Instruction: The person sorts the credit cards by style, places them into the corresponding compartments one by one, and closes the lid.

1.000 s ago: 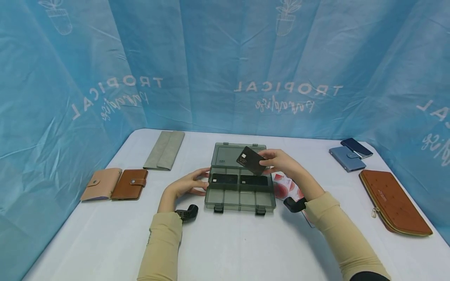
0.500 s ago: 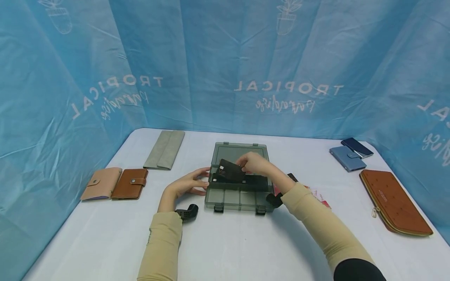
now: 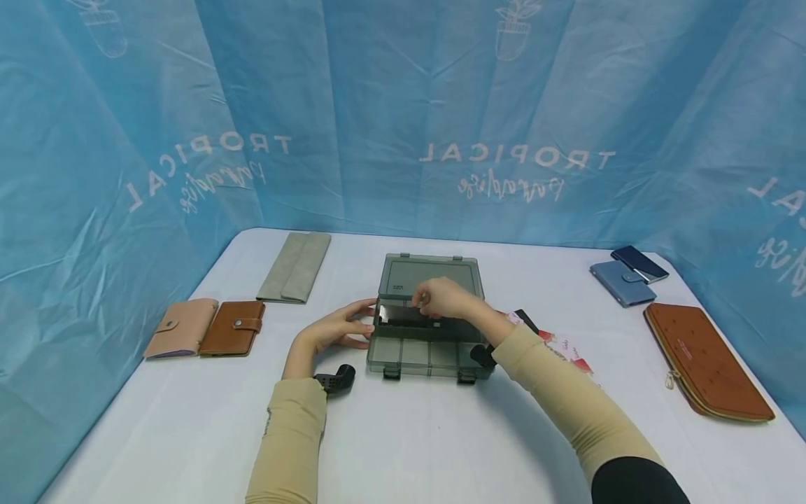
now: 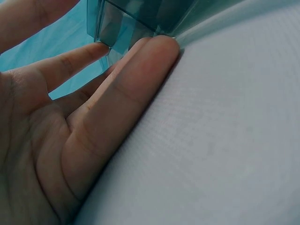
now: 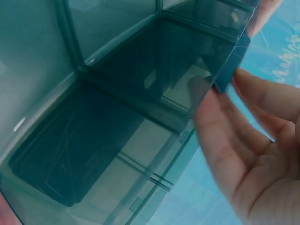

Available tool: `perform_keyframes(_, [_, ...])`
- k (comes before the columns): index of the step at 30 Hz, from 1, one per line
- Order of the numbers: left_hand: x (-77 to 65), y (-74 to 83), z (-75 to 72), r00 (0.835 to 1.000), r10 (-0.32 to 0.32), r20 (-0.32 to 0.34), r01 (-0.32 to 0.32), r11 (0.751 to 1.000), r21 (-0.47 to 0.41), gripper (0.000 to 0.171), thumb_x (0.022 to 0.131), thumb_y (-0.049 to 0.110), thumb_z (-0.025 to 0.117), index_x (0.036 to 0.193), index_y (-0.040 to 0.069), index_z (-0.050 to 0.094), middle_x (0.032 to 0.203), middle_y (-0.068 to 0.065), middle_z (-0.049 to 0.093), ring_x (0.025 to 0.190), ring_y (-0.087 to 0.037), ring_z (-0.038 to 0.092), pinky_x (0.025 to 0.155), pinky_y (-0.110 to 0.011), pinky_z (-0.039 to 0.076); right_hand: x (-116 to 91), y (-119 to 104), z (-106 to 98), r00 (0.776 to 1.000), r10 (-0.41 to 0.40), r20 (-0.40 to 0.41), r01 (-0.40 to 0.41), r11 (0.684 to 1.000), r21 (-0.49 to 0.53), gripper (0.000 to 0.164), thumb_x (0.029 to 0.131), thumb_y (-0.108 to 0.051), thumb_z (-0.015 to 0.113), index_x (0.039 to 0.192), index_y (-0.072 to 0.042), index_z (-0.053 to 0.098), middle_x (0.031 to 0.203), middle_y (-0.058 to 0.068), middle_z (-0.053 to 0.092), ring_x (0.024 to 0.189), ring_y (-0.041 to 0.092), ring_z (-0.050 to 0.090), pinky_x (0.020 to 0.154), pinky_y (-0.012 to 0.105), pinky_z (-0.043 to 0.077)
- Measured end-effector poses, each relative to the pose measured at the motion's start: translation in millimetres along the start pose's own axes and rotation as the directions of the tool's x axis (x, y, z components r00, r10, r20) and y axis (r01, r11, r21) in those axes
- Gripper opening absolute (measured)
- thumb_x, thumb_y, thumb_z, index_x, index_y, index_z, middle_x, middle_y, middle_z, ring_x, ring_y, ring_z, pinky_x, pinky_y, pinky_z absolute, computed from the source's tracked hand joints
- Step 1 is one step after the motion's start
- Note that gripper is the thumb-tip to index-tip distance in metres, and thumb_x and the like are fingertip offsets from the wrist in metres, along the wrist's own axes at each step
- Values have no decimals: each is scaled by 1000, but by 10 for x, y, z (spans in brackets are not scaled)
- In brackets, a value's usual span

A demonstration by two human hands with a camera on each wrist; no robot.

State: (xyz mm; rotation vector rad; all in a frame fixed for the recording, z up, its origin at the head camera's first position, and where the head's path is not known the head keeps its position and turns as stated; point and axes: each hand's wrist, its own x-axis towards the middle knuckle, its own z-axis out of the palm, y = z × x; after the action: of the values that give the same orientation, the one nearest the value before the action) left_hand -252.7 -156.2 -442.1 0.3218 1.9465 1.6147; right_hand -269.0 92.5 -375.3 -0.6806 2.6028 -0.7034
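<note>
A green translucent plastic box (image 3: 412,358) with compartments lies on the table, its lid (image 3: 434,273) folded back. My right hand (image 3: 446,297) pinches a black card (image 5: 229,65) by its edge, over the back-left compartment. In the head view this card tilts down into the compartment. Another black card (image 5: 79,145) lies flat in the back-right compartment, partly covered by my right hand in the head view. My left hand (image 3: 336,327) touches the box's left side with fairly straight fingers (image 4: 136,75) and thumb.
A grey folder (image 3: 294,268), a pink-beige wallet (image 3: 182,329) and a brown wallet (image 3: 231,329) lie left. To the right are a blue wallet (image 3: 622,283), a navy one (image 3: 639,264) and a brown zip case (image 3: 705,360). A red-and-white patterned item (image 3: 569,350) is partly under my right arm.
My right hand has carried the black card left and lowered it from above the box into the back-left compartment. The left hand stays at the box's side.
</note>
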Motion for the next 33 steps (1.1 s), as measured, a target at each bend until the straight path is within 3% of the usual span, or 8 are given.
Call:
perform_keyframes(7, [-4,-5,-8,1000,5,3,-5,1000,-3,76,87,14,61,149,11,18,147,-20,19,92,-19,54,86,-42,52,-7,-12,6,990,68,123,-59,995,-78,34,93,-9,53,127,-10,54,83,14,62,59,20,51,53,25,40])
perform_keyframes(12, [-8,-10,-15,1000,17,13,-17,1000,-1,76,87,15,62,149,10,17,147,-21,19,93,-20,54,86,-42,52,-37,-6,-2,982,69,173,-57,995,-77,40,93,-8,52,134,-10,48,84,14,62,57,18,46,50,24,36])
perform_keyframes(15, [0,-14,-16,1000,13,13,-13,1000,2,76,87,14,61,149,11,17,147,-20,20,93,-20,54,86,-41,52,-75,3,-19,982,56,179,-48,998,-50,43,93,-8,53,135,-8,46,87,12,63,62,23,50,52,24,38])
perform_keyframes(25, [7,-9,-14,1000,12,9,-12,1000,8,75,87,13,61,149,11,18,147,-20,20,92,-19,54,86,-41,52,-290,149,-120,995,-10,104,1,996,86,39,93,-15,53,132,-7,50,109,12,62,95,26,60,80,37,51])
perform_keyframes(33, [-5,-9,-4,1000,14,6,-14,1000,8,75,87,15,62,149,12,18,146,-19,21,95,-21,54,86,-41,52,-600,445,-328,998,-13,-67,26,980,197,36,95,-19,51,130,-10,52,117,16,57,103,29,56,85,44,49])
